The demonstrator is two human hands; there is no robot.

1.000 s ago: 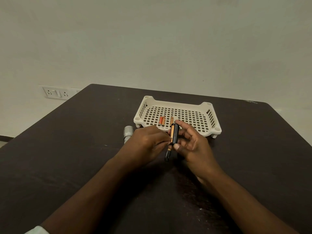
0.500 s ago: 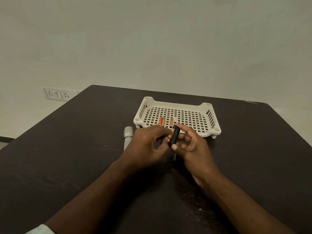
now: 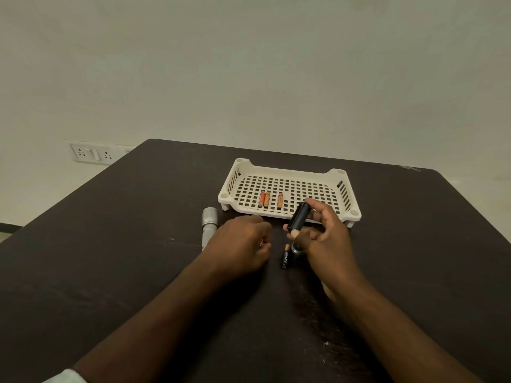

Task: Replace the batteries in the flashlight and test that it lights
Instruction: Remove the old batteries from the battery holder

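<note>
My right hand [image 3: 326, 239] grips a black cylindrical battery holder [image 3: 299, 219], tilted, just in front of the white tray. My left hand [image 3: 243, 244] rests on the table with its fingers curled; a small copper-coloured battery tip [image 3: 261, 243] shows between them. Between my hands a black-and-copper battery [image 3: 285, 256] lies on the table. A dark metal end cap [image 3: 297, 248] sits partly hidden under my right hand. The silver flashlight body [image 3: 209, 226] lies to the left of my left hand, its lower end hidden by that hand.
The white perforated tray [image 3: 287, 170] stands at the back of the dark table [image 3: 110, 244] and holds three orange batteries [image 3: 264, 199]. A wall socket panel [image 3: 91, 153] is on the wall at the left.
My hands have drawn apart: the left moved left and down to the table, the right lifted the black holder to the right. The battery on the table is now uncovered.
</note>
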